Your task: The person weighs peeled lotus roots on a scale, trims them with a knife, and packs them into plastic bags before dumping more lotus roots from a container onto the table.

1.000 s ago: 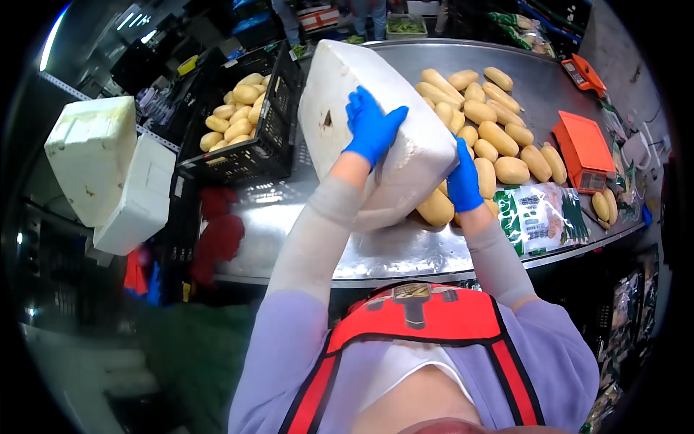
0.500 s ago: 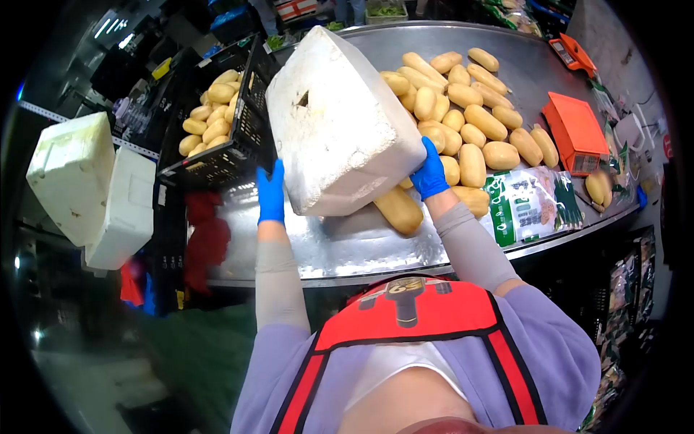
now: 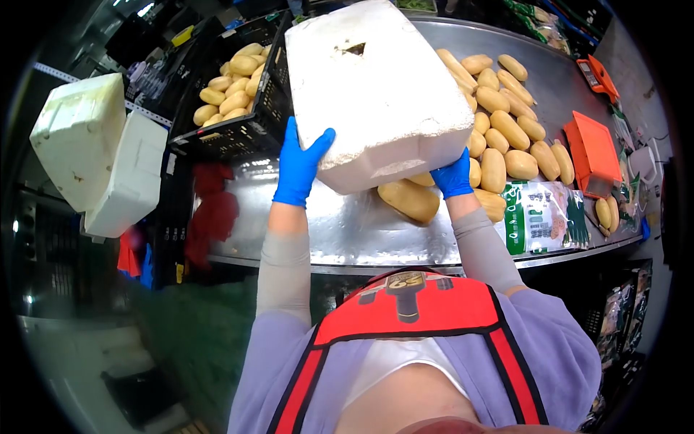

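A white foam box [image 3: 376, 94], its base with a small dark hole facing up, is held between my two blue-gloved hands over the metal table. My left hand [image 3: 301, 163] grips its near left side, thumb and fingers spread against the foam. At the near right corner, my right hand [image 3: 454, 176] holds the box, with its fingertips partly hidden. Several pale yellow squashes [image 3: 494, 170] lie to the right of the box, and one large squash [image 3: 410, 200] shows below its near edge.
A black crate [image 3: 271, 94] with squashes stands at the left. Two white foam boxes [image 3: 83, 137] sit farther left. An orange device [image 3: 593, 153], printed plastic bags [image 3: 542, 217] and an orange tool [image 3: 597, 78] are at the right.
My left hand went from the top of the box to its left side. The box has turned so that its base faces up, and it has shifted over the table.
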A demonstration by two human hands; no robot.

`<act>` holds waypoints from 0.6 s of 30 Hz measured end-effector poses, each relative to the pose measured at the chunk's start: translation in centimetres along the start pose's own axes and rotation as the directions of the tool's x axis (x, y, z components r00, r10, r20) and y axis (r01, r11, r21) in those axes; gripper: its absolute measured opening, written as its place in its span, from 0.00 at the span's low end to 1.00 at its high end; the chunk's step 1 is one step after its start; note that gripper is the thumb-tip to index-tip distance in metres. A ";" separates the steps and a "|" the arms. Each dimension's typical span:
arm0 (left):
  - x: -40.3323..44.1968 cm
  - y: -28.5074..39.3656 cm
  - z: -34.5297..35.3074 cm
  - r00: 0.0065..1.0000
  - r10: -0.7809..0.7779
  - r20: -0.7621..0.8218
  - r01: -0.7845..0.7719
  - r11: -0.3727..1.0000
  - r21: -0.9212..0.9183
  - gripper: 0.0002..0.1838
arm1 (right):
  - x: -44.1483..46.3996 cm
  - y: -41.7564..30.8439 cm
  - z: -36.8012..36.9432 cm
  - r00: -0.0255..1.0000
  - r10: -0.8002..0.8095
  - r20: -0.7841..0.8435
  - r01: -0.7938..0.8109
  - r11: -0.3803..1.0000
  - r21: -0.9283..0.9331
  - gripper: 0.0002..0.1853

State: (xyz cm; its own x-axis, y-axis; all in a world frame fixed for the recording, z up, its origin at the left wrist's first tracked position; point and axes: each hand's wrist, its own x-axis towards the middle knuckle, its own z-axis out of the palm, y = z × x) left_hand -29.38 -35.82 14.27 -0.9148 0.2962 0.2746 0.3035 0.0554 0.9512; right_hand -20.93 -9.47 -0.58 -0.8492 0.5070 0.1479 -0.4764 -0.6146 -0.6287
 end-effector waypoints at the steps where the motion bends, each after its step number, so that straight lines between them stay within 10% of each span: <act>1: 0.8 0.1 -0.3 0.996 -0.018 0.082 0.024 0.997 -0.067 0.42 | 0.2 0.3 -0.5 0.999 -0.035 0.024 0.037 0.996 -0.085 0.12; 3: 1.8 0.6 0.0 0.995 0.019 0.099 -0.012 0.997 -0.073 0.42 | 0.6 1.3 -1.4 0.996 -0.070 0.048 0.077 0.982 -0.174 0.12; 6: 2.9 3.0 1.2 0.990 0.118 0.083 -0.116 0.993 -0.021 0.43 | 1.2 2.7 -2.7 0.901 -0.417 0.121 0.333 0.483 -0.810 0.12; 9: 4.1 4.0 1.9 0.985 0.062 0.162 -0.081 0.990 0.112 0.42 | 2.0 2.1 -4.6 0.942 -0.218 0.254 0.280 0.099 -0.955 0.21; 10: 4.9 2.4 1.6 0.984 0.068 0.167 -0.088 0.990 0.113 0.42 | 2.2 1.9 -4.7 0.944 -0.211 0.255 0.287 0.139 -0.948 0.21; 12: 6.3 -0.6 0.6 0.976 -0.059 0.208 0.148 0.883 -0.446 0.34 | 2.0 1.4 -4.2 0.944 -0.210 0.254 0.293 0.182 -0.939 0.21; 13: 5.2 -0.9 1.1 0.994 -0.100 0.039 0.107 0.902 -0.418 0.30 | 1.7 0.7 -3.5 0.963 -0.195 0.187 0.259 0.468 -0.845 0.20; 15: 4.2 -7.3 -1.8 0.980 -0.190 0.055 0.151 0.896 0.417 0.32 | 1.7 0.4 -2.8 0.977 -0.164 0.133 0.211 0.713 -0.669 0.20; 16: 2.6 -10.0 -2.6 0.945 -0.300 0.128 0.097 0.631 0.770 0.34 | 2.1 0.4 -2.6 0.917 -0.352 0.191 0.316 0.345 -0.884 0.15; 18: -1.7 -14.5 -2.4 0.893 -0.450 0.000 0.277 0.550 0.788 0.40 | 2.1 0.1 -2.1 0.821 -0.474 0.320 0.314 -0.094 -0.945 0.10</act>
State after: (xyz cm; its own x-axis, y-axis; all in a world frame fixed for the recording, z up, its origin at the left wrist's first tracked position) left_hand -32.83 -39.46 0.32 -0.9537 0.2393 -0.1822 0.1235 0.8639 0.4882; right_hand -22.27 -7.21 -1.90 -0.5441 0.5139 0.6633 -0.0068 0.7878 -0.6159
